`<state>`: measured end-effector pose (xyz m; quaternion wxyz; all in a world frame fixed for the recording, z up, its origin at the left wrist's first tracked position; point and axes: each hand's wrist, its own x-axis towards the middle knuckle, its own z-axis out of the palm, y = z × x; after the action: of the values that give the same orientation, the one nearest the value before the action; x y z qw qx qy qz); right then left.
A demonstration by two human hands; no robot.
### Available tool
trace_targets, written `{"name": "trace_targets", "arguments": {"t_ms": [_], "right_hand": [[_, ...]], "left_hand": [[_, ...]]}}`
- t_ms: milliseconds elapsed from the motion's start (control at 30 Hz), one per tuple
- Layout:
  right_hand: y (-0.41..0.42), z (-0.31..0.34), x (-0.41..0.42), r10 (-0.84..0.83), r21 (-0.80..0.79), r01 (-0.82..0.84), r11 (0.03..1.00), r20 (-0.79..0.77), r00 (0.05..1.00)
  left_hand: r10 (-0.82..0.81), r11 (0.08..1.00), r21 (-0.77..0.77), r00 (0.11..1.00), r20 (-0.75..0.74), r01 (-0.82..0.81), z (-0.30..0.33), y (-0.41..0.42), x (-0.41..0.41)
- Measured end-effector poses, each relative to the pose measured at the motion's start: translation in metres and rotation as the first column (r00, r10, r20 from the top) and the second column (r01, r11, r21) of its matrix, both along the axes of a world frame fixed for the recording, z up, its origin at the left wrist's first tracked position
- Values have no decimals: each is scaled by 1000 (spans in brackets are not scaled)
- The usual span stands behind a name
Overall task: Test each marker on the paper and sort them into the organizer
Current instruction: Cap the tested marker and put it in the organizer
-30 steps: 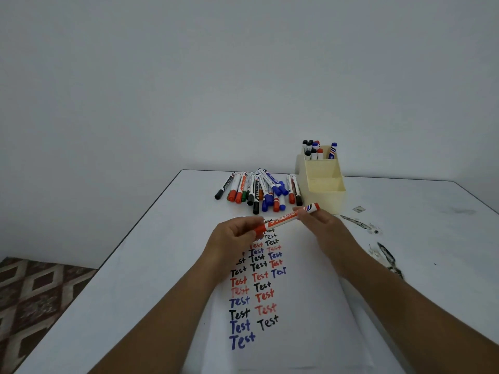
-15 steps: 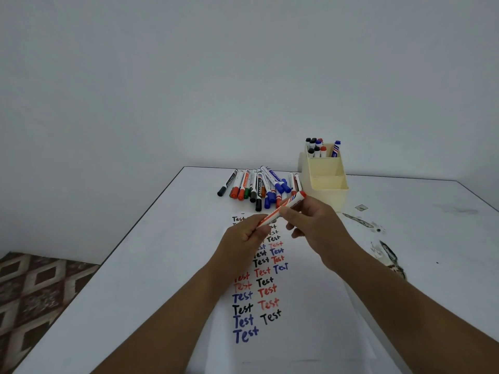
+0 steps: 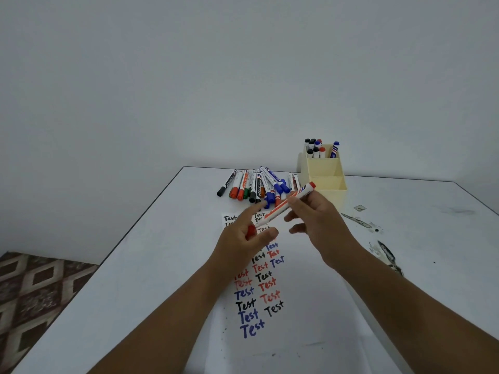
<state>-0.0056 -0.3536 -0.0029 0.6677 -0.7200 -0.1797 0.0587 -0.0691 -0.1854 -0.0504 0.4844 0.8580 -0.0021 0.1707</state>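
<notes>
My right hand [image 3: 318, 222] grips a red-and-white marker [image 3: 286, 205] above the paper, tilted with its red end up toward the organizer. Just to its left, my left hand [image 3: 243, 238] holds the red cap [image 3: 251, 230] between thumb and fingers, apart from the marker's lower end. The white paper [image 3: 297, 325] under both hands carries several "Test" words in black, red and blue. A pile of capped markers [image 3: 256, 184] lies at the table's far side. The cream organizer [image 3: 328, 190] stands right of the pile, with several markers [image 3: 314, 148] upright in its back compartment.
The white table [image 3: 151, 265] has dark ink smears [image 3: 386, 252] and a small scrap [image 3: 359, 208] on its right side. Its left edge drops to a patterned floor [image 3: 32, 292]. A plain wall stands close behind the table.
The marker was held level between both hands. It has tilted up to the right, and my left hand has come away from it with the red cap.
</notes>
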Motion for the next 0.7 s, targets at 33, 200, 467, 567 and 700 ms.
{"name": "trace_targets", "arguments": {"t_ms": [33, 200, 467, 567, 700], "right_hand": [[-1, 2, 2, -25, -2, 25, 1000, 43, 999], [-15, 5, 20, 2, -305, 185, 934, 523, 852], [-27, -1, 36, 532, -649, 565, 509, 753, 386], [-26, 6, 29, 580, -717, 546, 432, 685, 440], [-23, 11, 25, 612, -753, 566, 336, 632, 476]], "left_hand": [[6, 1000, -18, 1000, -15, -7, -1, 1, 1], [57, 993, -97, 998, -34, -60, -6, 3, 5], [117, 990, 91, 990, -81, -109, -3, 1, 7], [128, 984, 128, 991, -37, -122, -4, 2, 7], [126, 981, 153, 991, -35, -120, -5, 3, 7]]}}
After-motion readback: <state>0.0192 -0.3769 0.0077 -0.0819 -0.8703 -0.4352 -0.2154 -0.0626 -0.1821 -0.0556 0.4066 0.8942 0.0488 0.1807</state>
